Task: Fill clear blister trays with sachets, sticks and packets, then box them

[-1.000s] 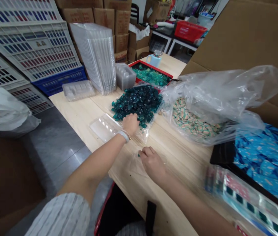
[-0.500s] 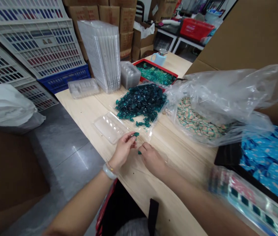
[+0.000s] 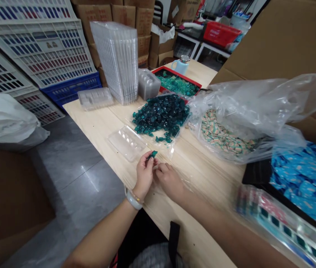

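Observation:
My left hand (image 3: 146, 169) is closed in a pinch around a small glossy dark green piece (image 3: 153, 154), which sticks up past the fingertips. Close against it on the right, my right hand (image 3: 169, 178) has its fingers pressed together; whatever lies between them is hidden. Beyond both hands a heap of similar dark green pieces (image 3: 160, 113) is spread on clear plastic. Just left of my fingers a clear molded plastic tray (image 3: 123, 144) lies flat on the wooden table (image 3: 102, 130).
Stacked clear trays (image 3: 116, 63) stand at the back left, beside a red-rimmed tray (image 3: 171, 67) of lighter green pieces and a blue mug (image 3: 180, 66). At right are a clear bag (image 3: 239, 108) of patterned pieces, blue packets (image 3: 306, 178) and a filled clear pack (image 3: 283, 223).
My left hand has shifted slightly right, up against the right hand, still holding a green piece. The green bit that showed at my right fingertips is out of sight.

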Action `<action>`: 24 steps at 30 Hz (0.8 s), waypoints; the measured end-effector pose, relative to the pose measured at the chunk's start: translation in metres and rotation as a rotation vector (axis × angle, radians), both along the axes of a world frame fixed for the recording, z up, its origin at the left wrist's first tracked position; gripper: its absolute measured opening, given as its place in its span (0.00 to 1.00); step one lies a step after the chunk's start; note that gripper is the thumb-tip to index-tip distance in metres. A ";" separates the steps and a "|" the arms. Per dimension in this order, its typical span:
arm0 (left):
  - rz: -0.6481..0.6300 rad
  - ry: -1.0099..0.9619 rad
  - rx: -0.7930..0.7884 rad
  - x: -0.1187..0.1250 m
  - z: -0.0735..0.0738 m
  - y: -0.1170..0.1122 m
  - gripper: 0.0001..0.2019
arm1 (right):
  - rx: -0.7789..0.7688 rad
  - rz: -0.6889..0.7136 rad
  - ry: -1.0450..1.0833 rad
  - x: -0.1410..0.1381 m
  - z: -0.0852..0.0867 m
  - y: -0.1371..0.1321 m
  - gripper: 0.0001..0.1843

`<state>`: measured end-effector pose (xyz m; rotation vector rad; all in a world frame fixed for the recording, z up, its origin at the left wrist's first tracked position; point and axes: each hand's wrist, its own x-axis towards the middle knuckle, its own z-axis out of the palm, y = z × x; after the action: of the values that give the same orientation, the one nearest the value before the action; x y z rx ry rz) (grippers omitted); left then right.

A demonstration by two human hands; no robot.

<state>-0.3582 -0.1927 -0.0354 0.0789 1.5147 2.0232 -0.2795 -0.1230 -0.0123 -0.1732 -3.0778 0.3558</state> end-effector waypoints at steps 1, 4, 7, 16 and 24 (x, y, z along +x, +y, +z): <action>0.002 0.040 -0.010 0.002 -0.001 0.001 0.15 | -0.058 -0.035 0.003 0.000 -0.001 0.003 0.09; -0.007 0.143 -0.042 0.004 -0.001 0.001 0.14 | -0.228 -0.116 0.053 0.006 -0.006 0.009 0.10; -0.007 0.143 -0.030 0.004 0.001 -0.001 0.14 | -0.338 -0.148 0.130 0.013 -0.006 0.012 0.11; -0.350 -0.226 0.222 -0.029 0.029 0.020 0.12 | -0.615 -0.260 0.363 -0.024 0.023 0.065 0.12; -0.584 -0.345 0.261 -0.071 0.042 0.052 0.12 | -0.591 -0.268 0.203 -0.040 0.037 0.098 0.15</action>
<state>-0.4294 -0.1409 0.0070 0.2342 0.8761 1.6387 -0.3192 -0.0247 0.0245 -0.5192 -2.6142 1.1667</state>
